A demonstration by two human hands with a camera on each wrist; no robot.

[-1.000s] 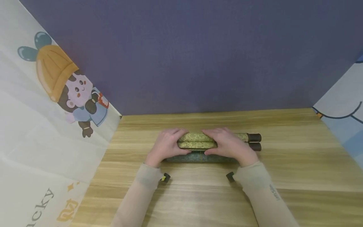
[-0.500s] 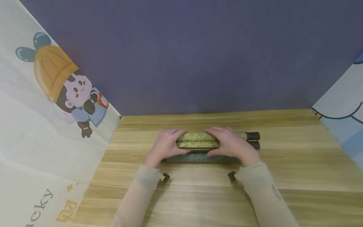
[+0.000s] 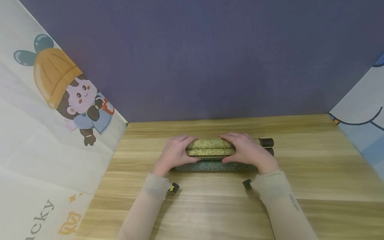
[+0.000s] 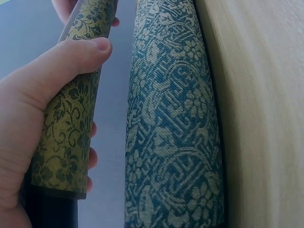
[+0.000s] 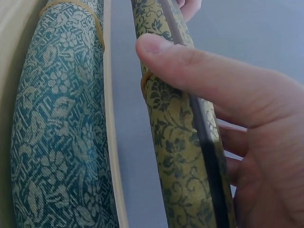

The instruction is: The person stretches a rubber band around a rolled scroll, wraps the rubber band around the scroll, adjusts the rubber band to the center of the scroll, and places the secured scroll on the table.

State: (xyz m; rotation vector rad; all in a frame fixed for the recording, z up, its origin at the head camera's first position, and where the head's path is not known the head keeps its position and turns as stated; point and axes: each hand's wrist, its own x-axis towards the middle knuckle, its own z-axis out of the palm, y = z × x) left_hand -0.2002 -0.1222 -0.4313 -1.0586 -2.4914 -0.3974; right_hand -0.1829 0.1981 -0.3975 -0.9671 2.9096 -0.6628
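Two yellow-green patterned scroll rolls (image 3: 210, 148) lie side by side in the head view, with dark knobs (image 3: 266, 142) at their right end. A thin band (image 3: 224, 150) goes round them. My left hand (image 3: 177, 151) grips their left end, thumb on the near side and fingers on the far side. Nearer the middle, my right hand (image 3: 247, 150) holds them the same way. A blue-green patterned scroll (image 3: 210, 166) lies just in front, with its own thin band; no hand touches it. In the right wrist view my thumb (image 5: 166, 52) presses the yellow-green roll (image 5: 175, 156).
Everything lies on a wood-grain table (image 3: 210, 213). A dark blue-purple panel (image 3: 210, 60) rises behind it. White printed cloth (image 3: 36, 140) with a cartoon figure stands at the left, and another printed cloth (image 3: 363, 110) at the right. Small dark pieces sit beside both cuffs.
My right hand has slid a little to the right along the yellow-green rolls, baring the thin band round them. The rolls' knobs sit slightly further left. My left hand keeps its place.
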